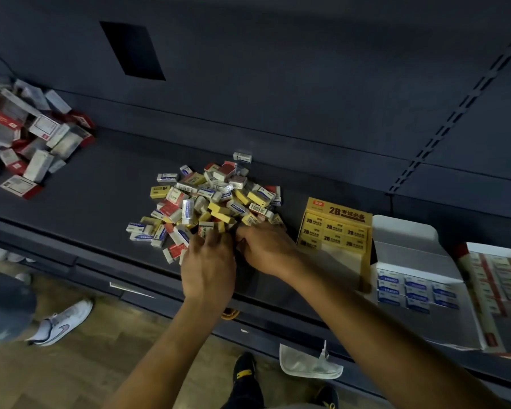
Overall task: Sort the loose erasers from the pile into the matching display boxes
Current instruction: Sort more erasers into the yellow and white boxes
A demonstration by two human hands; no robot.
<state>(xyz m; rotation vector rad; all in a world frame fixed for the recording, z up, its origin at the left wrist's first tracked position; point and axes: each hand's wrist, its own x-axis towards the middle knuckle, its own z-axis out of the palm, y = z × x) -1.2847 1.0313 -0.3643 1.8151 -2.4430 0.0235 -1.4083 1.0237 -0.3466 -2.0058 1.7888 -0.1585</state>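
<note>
The pile [213,202] of loose erasers, yellow, blue-and-white and red-and-white, is lying mid-frame on the dark shelf [101,178]. Both hands are reaching into its near edge, close together. The left hand [210,261] is lying back-up with its fingers bent down among the erasers. The right hand [266,249] is curling its fingers into the pile just beside it. The backs of the hands are hiding the fingertips, so I cannot tell whether either is gripping an eraser.

Just right of the right hand, the yellow box [337,211] is standing partly filled with yellow erasers. Next to it the white box [404,231] is holding blue-and-white ones, and the red box [496,278] is sitting at the far right edge. Well apart to the left, a heap of larger red-and-white cartons [27,137] is lying on the same shelf. Below, a white sneaker [68,320] is standing on the wooden floor [86,364].
</note>
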